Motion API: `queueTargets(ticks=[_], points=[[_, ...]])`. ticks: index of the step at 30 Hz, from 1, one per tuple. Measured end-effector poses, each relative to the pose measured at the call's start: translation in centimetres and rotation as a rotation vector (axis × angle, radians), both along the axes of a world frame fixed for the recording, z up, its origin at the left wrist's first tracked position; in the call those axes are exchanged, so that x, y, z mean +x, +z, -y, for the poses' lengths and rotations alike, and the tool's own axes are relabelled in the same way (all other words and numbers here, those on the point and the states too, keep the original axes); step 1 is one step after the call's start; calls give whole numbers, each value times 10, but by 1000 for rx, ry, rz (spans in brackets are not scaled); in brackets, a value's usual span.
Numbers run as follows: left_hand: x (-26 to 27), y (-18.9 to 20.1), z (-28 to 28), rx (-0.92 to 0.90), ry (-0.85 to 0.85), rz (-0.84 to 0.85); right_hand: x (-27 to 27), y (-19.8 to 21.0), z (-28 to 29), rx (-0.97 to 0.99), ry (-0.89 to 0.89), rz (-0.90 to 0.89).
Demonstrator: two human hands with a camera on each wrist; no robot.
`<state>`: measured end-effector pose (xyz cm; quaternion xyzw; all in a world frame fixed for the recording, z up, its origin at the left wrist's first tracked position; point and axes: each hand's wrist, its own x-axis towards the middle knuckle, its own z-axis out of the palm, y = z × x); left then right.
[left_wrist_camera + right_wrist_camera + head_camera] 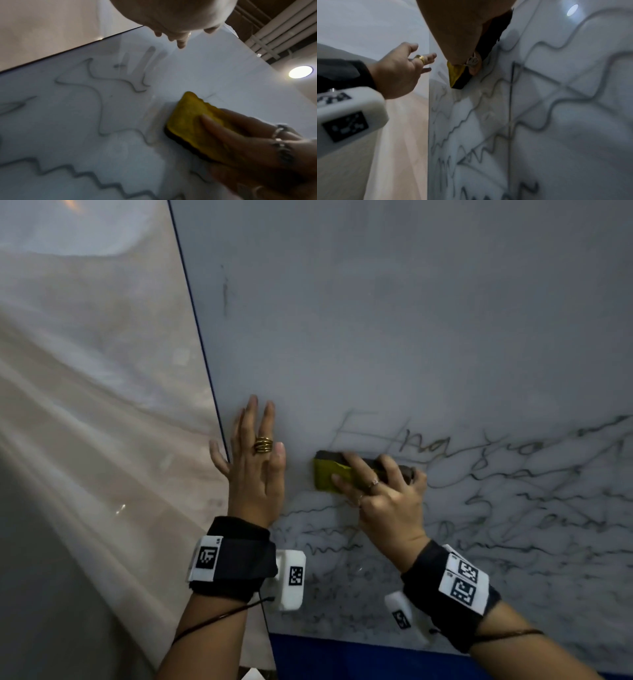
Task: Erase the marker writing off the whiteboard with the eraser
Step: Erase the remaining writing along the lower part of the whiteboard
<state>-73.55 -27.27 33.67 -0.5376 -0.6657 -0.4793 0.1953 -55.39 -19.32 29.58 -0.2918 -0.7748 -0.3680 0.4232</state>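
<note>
A large whiteboard [394,337] fills the head view, its lower half covered with dark marker writing [513,491]. My right hand [383,494] grips a yellow eraser with a dark felt base [327,475] and presses it against the board, just below faint letters. The eraser [190,124] shows yellow in the left wrist view, fingers curled over it. My left hand [255,470] lies flat on the board near its left edge, fingers straight, a gold ring on one finger. In the right wrist view the eraser [458,75] touches the board beside wavy lines.
The whiteboard's dark left edge [202,350] borders a pale beige wall [85,405]. A blue strip [359,655] runs under the board's bottom edge. The upper board is mostly wiped, with one faint vertical mark [225,292]. A ceiling light [300,71] shines at right.
</note>
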Motion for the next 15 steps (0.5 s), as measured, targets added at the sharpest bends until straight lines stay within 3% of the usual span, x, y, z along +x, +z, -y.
queueTargets(ticks=[5,7,12,15], points=[[1,-1,-3,-32,23,14,27,62,-7,34,-68,-312],[2,-1,-4,-29,31,19,24,62,-3,20,-98,-381],[4,-3,-10,-34,54,0,-5,-14,7,-67,-14,-80],[3,-3,-12,-36,65,-5,-2,-9,2,-58,9,-44]])
